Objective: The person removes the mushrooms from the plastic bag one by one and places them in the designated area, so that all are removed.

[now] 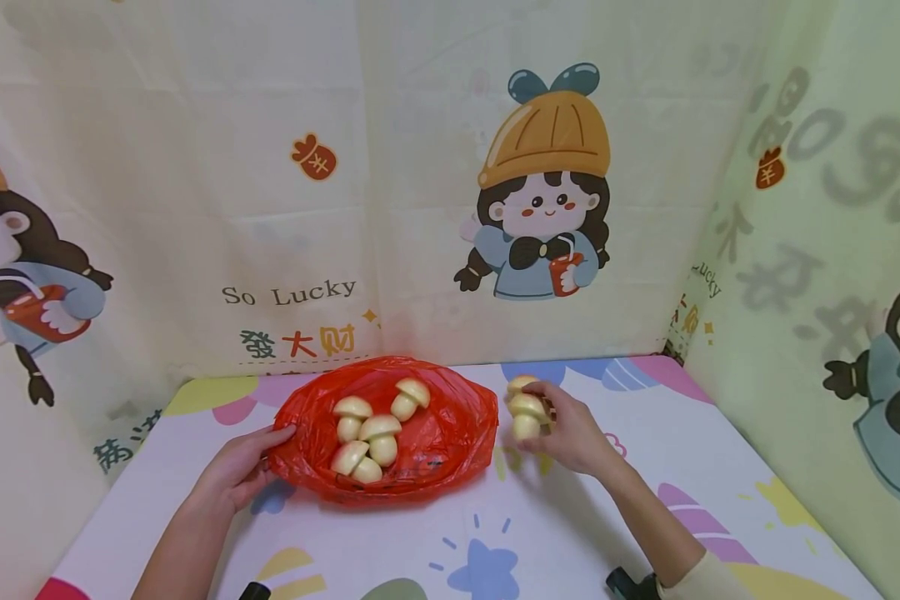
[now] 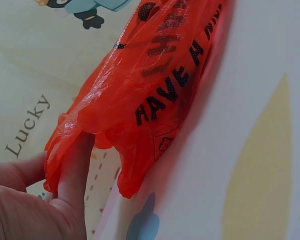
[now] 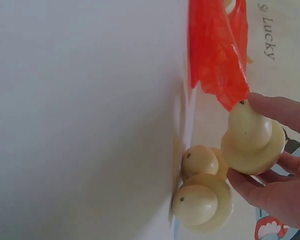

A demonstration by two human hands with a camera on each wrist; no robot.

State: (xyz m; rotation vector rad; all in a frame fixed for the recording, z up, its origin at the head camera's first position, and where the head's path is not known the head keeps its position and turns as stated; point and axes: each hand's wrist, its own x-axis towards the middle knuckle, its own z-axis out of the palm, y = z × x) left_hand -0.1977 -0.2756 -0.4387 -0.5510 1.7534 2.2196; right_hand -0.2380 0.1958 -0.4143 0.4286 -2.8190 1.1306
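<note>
Left hand pinched the red bag at its rim; well apart from it, the right hand gripped 1 mushroom. I saw 2 more mushrooms close to that one and 4 mushrooms inside the bag on the table.

Rear mushroom partly hidden by held mushroom, red bag cut off in left wrist view

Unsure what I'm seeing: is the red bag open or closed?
Open: the red bag gapes wide, four mushrooms showing inside; the left hand grips its edge.
</note>
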